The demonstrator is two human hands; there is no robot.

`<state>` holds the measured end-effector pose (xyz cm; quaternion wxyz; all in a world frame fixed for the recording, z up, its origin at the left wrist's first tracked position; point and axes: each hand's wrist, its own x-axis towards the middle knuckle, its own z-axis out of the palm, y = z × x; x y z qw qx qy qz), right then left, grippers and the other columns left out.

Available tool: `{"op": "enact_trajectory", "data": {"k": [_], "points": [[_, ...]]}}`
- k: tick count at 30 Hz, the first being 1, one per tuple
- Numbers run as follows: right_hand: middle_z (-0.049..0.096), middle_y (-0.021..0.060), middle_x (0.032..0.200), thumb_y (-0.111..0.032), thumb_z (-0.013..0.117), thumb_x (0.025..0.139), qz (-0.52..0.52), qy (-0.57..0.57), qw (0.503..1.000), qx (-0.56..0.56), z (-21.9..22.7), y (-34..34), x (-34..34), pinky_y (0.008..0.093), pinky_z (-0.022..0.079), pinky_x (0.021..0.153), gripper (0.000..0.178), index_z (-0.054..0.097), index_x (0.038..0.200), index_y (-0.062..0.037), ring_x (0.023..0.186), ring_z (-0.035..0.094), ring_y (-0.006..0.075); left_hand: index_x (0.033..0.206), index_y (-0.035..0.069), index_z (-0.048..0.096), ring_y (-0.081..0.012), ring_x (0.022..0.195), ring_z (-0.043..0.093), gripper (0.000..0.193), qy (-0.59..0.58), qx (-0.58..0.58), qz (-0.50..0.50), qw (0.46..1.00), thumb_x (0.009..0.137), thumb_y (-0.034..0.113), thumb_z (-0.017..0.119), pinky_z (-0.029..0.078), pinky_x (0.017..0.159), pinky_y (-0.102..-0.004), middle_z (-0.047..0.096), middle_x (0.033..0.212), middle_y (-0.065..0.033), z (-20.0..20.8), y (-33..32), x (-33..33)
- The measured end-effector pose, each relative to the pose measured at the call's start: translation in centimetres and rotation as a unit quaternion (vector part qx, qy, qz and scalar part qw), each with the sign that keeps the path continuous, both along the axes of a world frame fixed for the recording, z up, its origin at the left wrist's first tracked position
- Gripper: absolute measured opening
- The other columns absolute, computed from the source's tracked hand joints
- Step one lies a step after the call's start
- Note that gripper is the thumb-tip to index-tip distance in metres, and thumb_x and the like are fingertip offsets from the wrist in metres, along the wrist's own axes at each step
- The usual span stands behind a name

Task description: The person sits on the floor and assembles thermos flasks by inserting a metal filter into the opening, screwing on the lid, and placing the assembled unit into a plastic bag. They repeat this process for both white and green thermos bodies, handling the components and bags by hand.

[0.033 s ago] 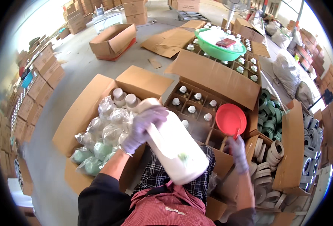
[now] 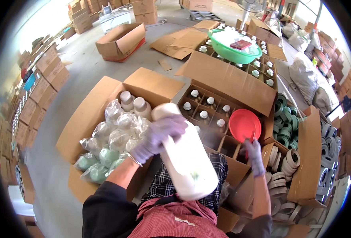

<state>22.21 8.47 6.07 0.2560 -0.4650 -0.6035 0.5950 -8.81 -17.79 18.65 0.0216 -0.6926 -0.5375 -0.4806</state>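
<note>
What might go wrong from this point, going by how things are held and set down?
The white jug is held near its top by the left hand alone, so it might slip. The right hand, with a slim red object, is close to the red bowl and could knock it. The green basin sits over capped bottles, perhaps unsteadily.
</note>
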Motion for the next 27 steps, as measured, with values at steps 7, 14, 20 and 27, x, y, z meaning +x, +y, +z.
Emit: {"op": "enact_trajectory", "data": {"k": [7, 14, 20, 27], "points": [[0.066, 0.0239, 0.111, -0.025, 0.06, 0.083, -0.009, -0.309, 0.881, 0.359, -11.8, 17.2, 4.9, 0.0459, 0.048, 0.092, 0.038, 0.065, 0.111, -0.0002, 0.106, 0.06, 0.0393, 0.108, 0.007, 0.067, -0.0281, 0.123, 0.057, 0.03, 0.223, -0.088, -0.261, 0.935, 0.079, 0.016, 0.068, 0.044, 0.109, -0.0423, 0.064, 0.123, -0.0101, -3.2, 0.4, 9.0], [0.063, 0.0201, 0.099, -0.023, 0.065, 0.085, 0.003, -0.155, 0.947, 0.28, -8.5, 2.1, 7.6, 0.0397, 0.051, 0.081, 0.031, 0.063, 0.109, -0.0023, 0.09, 0.062, 0.0323, 0.119, -0.004, 0.062, -0.0317, 0.119, 0.057, 0.033, -0.074, -0.15, 0.154, 0.974, 0.096, 0.018, 0.053, 0.04, 0.106, -0.0448, 0.064, 0.12, -0.0166, -6.5, -2.4, 3.0], [0.07, 0.025, 0.09, -0.058, 0.065, 0.083, 0.078, -0.45, 0.889, -0.036, -16.7, -10.1, 13.3, 0.0435, 0.053, 0.075, 0.064, 0.069, 0.092, 0.0047, 0.081, 0.067, 0.038, 0.122, -0.005, 0.059, -0.0251, 0.119, 0.057, 0.035, -0.17, -0.251, 0.069, 0.95, 0.104, 0.017, 0.039, 0.039, 0.108, -0.0365, 0.062, 0.124, -0.0145, -8.1, 9.2, 2.1], [0.059, -0.0017, 0.067, -0.023, 0.068, 0.088, -0.046, 0.039, 0.969, -0.238, -9.1, -1.3, 7.3, 0.0249, 0.044, 0.05, 0.017, 0.064, 0.078, -0.0105, 0.056, 0.055, 0.0078, 0.114, -0.003, 0.065, -0.0146, 0.102, 0.061, 0.03, -0.363, -0.38, -0.13, 0.841, 0.104, 0.02, 0.047, 0.046, 0.096, -0.0293, 0.068, 0.105, -0.0066, -11.2, 17.5, 6.7]]}}
